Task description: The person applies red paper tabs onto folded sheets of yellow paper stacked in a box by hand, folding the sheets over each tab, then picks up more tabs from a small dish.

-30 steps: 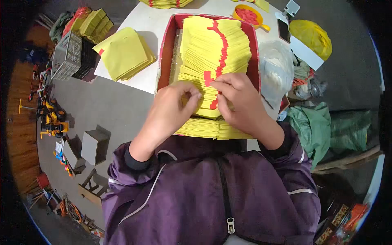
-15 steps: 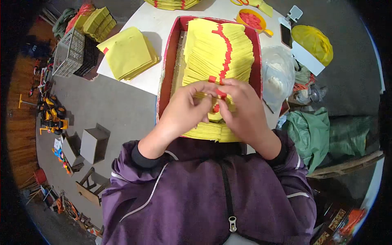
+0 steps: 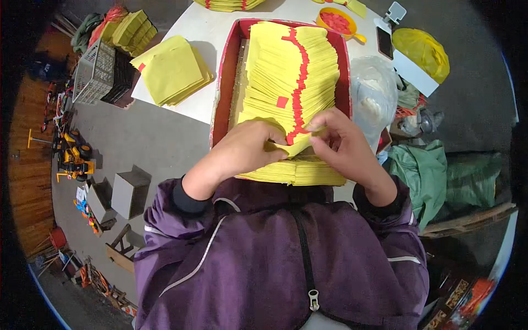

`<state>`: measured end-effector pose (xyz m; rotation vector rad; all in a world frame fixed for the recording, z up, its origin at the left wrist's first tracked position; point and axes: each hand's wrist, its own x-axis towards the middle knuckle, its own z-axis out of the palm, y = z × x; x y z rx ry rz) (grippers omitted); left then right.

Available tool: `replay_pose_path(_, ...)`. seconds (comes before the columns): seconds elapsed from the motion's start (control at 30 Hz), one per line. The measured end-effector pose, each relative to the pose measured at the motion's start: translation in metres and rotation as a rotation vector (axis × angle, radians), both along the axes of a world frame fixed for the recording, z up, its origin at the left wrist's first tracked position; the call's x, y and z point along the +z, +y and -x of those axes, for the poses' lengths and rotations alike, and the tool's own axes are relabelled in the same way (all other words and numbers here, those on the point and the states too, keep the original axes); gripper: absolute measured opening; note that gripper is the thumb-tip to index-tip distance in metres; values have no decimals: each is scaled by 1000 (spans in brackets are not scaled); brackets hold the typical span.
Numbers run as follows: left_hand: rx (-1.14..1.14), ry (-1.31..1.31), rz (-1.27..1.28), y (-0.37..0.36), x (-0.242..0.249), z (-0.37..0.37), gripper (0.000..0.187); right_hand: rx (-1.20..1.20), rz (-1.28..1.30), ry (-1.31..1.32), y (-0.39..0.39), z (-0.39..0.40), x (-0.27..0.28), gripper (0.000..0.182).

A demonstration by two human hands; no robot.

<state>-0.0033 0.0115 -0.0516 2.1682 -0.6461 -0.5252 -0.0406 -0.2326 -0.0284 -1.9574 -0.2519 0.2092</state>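
Note:
A red-walled box (image 3: 220,104) holds a long row of overlapping yellow paper sheets (image 3: 275,71), with small red paper pieces (image 3: 303,66) forming a wavy line along them. At the near end of the row, my left hand (image 3: 245,144) is closed on the edge of a yellow sheet, its thumb below. My right hand (image 3: 344,148) faces it, thumb and forefinger pinched at a small red paper piece on the sheets. One loose red square (image 3: 282,102) lies on the row beyond my left hand. More yellow sheets (image 3: 294,173) are stacked nearest my body.
Left of the box, a yellow sheet stack (image 3: 173,71) lies on the white table (image 3: 184,25). A yellow bowl of red pieces (image 3: 336,23), a phone (image 3: 384,43) and a clear plastic bag (image 3: 374,93) are on the right. Crates (image 3: 93,74) stand on the floor.
My hands have moved slightly apart and down onto the sheets. The red piece between my fingers is now at the sheets' red line, and the loose red square is uncovered.

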Motion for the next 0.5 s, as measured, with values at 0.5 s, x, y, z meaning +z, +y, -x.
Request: replay_pose_path(0.5, 3, 61, 78, -11, 11, 7, 15, 156, 182, 30, 9, -2, -4, 22)
